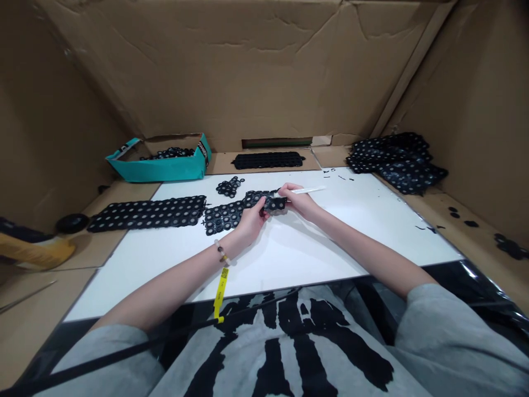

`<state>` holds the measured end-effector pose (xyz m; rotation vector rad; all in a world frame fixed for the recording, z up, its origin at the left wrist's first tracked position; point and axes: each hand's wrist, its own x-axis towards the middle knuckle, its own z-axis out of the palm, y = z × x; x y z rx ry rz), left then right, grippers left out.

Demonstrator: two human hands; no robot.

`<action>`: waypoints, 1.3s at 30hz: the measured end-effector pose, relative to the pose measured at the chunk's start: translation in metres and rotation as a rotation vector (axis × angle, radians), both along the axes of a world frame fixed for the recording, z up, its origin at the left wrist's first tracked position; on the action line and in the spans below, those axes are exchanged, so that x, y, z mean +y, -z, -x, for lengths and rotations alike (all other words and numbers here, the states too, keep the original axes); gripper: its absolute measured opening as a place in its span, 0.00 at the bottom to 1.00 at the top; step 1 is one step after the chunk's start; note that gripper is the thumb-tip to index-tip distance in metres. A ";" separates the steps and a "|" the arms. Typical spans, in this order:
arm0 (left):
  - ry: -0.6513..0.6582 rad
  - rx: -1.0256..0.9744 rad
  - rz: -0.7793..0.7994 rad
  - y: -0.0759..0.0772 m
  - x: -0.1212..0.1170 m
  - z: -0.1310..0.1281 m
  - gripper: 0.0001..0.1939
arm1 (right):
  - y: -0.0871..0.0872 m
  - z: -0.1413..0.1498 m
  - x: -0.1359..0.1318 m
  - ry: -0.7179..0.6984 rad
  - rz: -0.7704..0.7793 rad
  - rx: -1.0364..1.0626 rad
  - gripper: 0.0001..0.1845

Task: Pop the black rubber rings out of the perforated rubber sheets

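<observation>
Over the middle of the white tabletop (273,259), a black dotted sheet (278,204) is being pinched in the left hand (250,223). A slim white tool (309,190) is being gripped at its edge by the right hand (298,199). The sheet could be torn if pressed while loosely supported. Beyond, piled black rings (228,188) are being exposed to scattering by a stray nudge.

Gry/blk tee (289,353), beaded brclt (222,252).

A makeshift workshop: cardboard walls (248,66), white board (289,259), teal box (161,170) (small black round pieces (176,153) inside)
</observation>
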<state>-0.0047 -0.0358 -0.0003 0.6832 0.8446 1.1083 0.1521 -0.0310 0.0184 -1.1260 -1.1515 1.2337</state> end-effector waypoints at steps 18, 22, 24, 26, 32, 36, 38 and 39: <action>-0.128 0.060 -0.010 0.011 0.002 -0.003 0.16 | 0.003 0.003 -0.005 0.077 -0.135 -0.254 0.07; -0.115 0.087 -0.005 0.010 -0.002 -0.002 0.17 | 0.005 0.008 -0.015 0.092 -0.262 -0.413 0.08; -0.079 0.102 -0.006 0.007 -0.004 -0.001 0.17 | 0.006 0.010 -0.017 0.092 -0.314 -0.467 0.08; -0.036 0.091 -0.010 0.004 -0.004 0.000 0.17 | 0.007 0.009 -0.015 0.100 -0.333 -0.453 0.09; -0.025 0.000 -0.012 -0.001 -0.002 0.002 0.15 | 0.006 0.002 -0.003 -0.016 0.040 0.139 0.13; -0.046 0.060 -0.019 -0.002 -0.006 -0.001 0.13 | 0.005 0.004 -0.002 0.003 0.040 0.187 0.14; -0.012 0.013 0.027 -0.005 -0.009 -0.002 0.11 | 0.006 0.005 -0.003 0.044 0.021 0.115 0.12; 0.002 -0.041 0.072 -0.008 -0.011 -0.003 0.10 | 0.006 0.005 -0.003 0.062 0.015 0.088 0.11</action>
